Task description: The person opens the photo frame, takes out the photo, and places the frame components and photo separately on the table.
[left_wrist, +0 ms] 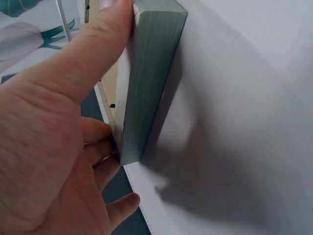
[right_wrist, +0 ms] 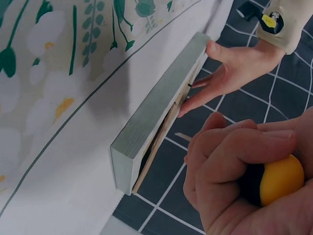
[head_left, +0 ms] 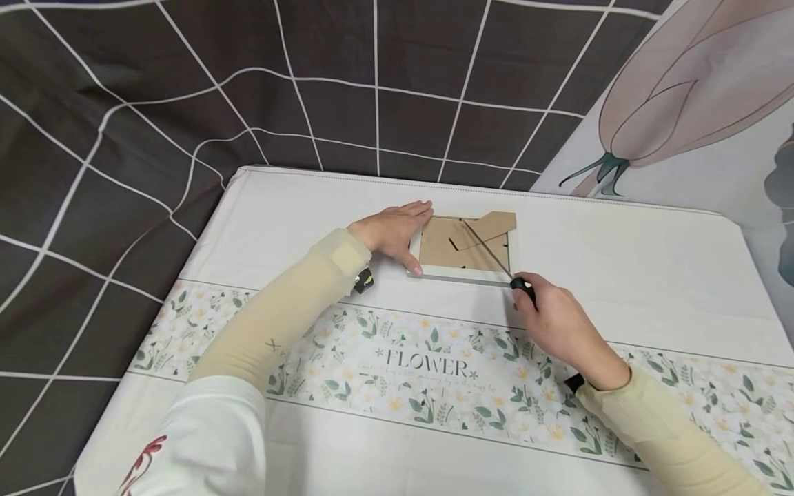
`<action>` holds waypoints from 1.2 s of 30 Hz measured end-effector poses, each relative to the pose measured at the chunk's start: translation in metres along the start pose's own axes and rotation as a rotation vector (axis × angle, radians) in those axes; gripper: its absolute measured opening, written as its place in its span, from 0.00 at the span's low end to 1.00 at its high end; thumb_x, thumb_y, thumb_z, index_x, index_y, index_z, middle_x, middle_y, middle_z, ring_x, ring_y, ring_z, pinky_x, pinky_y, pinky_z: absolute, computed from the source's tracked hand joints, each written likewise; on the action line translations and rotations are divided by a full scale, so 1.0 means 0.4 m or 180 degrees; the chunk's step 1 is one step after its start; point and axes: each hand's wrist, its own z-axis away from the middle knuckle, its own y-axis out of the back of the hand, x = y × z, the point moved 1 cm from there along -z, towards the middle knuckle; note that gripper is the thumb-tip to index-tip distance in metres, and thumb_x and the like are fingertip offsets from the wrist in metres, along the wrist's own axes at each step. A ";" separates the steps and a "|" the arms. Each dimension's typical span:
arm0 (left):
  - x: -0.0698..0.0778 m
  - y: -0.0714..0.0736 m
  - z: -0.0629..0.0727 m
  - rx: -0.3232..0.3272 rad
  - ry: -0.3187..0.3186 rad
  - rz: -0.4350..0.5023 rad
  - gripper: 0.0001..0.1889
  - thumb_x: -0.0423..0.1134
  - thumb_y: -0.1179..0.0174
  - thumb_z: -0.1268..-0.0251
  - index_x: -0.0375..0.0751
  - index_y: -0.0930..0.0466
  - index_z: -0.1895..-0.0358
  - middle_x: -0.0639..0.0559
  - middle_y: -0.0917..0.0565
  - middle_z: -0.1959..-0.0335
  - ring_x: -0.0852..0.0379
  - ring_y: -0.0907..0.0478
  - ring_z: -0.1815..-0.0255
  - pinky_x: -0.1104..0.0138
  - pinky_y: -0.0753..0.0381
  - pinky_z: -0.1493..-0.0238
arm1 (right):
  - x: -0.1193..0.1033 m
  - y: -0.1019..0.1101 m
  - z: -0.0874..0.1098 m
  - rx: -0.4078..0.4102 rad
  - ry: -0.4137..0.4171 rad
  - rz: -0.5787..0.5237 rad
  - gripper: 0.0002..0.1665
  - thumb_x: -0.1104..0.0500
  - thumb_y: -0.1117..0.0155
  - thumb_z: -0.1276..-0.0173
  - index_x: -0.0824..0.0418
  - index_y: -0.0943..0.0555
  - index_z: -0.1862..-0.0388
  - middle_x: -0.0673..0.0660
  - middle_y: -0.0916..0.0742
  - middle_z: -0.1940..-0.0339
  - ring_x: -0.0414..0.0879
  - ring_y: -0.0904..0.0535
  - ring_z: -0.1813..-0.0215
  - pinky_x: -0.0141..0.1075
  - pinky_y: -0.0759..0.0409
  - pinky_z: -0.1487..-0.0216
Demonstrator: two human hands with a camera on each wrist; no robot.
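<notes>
A picture frame point(head_left: 459, 274) with a pale rim lies face down on the table, its brown backing board point(head_left: 435, 244) showing. A cardboard stand flap point(head_left: 498, 223) slants across the board and past the far right corner. My left hand point(head_left: 395, 233) grips the frame's left end, thumb at the near corner and fingers toward the far one. In my right hand point(head_left: 555, 320) is a screwdriver point(head_left: 522, 286); the right wrist view shows its yellow handle end point(right_wrist: 283, 181) in curled fingers. Its thin metal shaft crosses the board, the tip at the far edge beside a small black tab.
The white tablecloth point(head_left: 316, 200) has a floral band with the word FLOWER point(head_left: 428, 363) nearer to me. A dark gridded curtain point(head_left: 335, 89) hangs along the back and left. At the back right is a sheet with a large flower print point(head_left: 670, 89).
</notes>
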 end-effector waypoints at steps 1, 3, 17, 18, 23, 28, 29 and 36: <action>0.002 0.001 -0.001 -0.0007 0.0013 -0.0040 0.67 0.66 0.27 0.51 0.34 0.60 0.19 0.45 0.62 0.17 0.51 0.66 0.17 0.55 0.59 0.19 | 0.000 0.000 0.000 0.0002 -0.0014 0.0005 0.28 0.55 0.59 0.17 0.73 0.34 0.29 0.56 0.22 0.75 0.45 0.31 0.82 0.36 0.32 0.83; 0.005 0.003 -0.002 -0.0022 0.0045 -0.0134 0.67 0.67 0.27 0.51 0.34 0.60 0.19 0.45 0.62 0.17 0.52 0.65 0.17 0.56 0.58 0.19 | 0.000 0.001 -0.002 0.0014 -0.0039 0.0030 0.27 0.56 0.59 0.17 0.73 0.33 0.31 0.56 0.22 0.75 0.45 0.31 0.82 0.37 0.32 0.83; 0.025 0.011 -0.017 -0.0076 0.0100 -0.0427 0.68 0.67 0.26 0.54 0.30 0.57 0.20 0.41 0.58 0.17 0.49 0.61 0.17 0.64 0.60 0.20 | -0.019 -0.001 -0.028 0.0043 0.0072 0.0313 0.17 0.59 0.60 0.18 0.63 0.27 0.66 0.53 0.29 0.82 0.45 0.34 0.82 0.37 0.34 0.80; 0.025 0.011 -0.017 -0.0073 0.0101 -0.0427 0.68 0.67 0.26 0.54 0.30 0.57 0.20 0.41 0.58 0.17 0.49 0.61 0.17 0.64 0.60 0.20 | -0.022 0.000 -0.030 0.0035 0.0079 0.0337 0.17 0.60 0.60 0.18 0.62 0.29 0.69 0.53 0.29 0.82 0.45 0.34 0.82 0.37 0.34 0.80; 0.025 0.013 -0.014 -0.0058 0.0139 -0.0440 0.68 0.67 0.26 0.54 0.31 0.56 0.20 0.42 0.57 0.17 0.49 0.61 0.17 0.64 0.58 0.20 | -0.035 0.005 -0.037 -0.0062 0.0047 0.0431 0.18 0.60 0.60 0.19 0.60 0.30 0.72 0.53 0.30 0.83 0.46 0.34 0.82 0.37 0.34 0.79; 0.025 0.013 -0.013 -0.0056 0.0129 -0.0439 0.68 0.68 0.26 0.54 0.31 0.56 0.20 0.41 0.57 0.17 0.48 0.60 0.17 0.63 0.58 0.20 | -0.044 0.007 -0.038 -0.0154 -0.0031 0.0448 0.18 0.59 0.60 0.19 0.61 0.28 0.70 0.54 0.28 0.82 0.47 0.32 0.81 0.38 0.33 0.80; 0.025 0.013 -0.013 -0.0056 0.0126 -0.0434 0.68 0.68 0.26 0.54 0.31 0.56 0.20 0.41 0.57 0.17 0.48 0.60 0.17 0.63 0.58 0.20 | -0.046 0.006 -0.039 -0.0165 -0.0037 0.0451 0.18 0.59 0.60 0.19 0.61 0.28 0.69 0.54 0.28 0.82 0.47 0.32 0.81 0.38 0.33 0.80; 0.024 0.014 -0.009 -0.0032 0.0120 -0.0399 0.68 0.66 0.25 0.54 0.31 0.56 0.20 0.42 0.57 0.17 0.49 0.61 0.17 0.64 0.59 0.20 | -0.052 0.003 -0.042 -0.0145 -0.0023 0.0486 0.18 0.60 0.59 0.19 0.61 0.28 0.70 0.54 0.28 0.82 0.47 0.32 0.81 0.38 0.33 0.80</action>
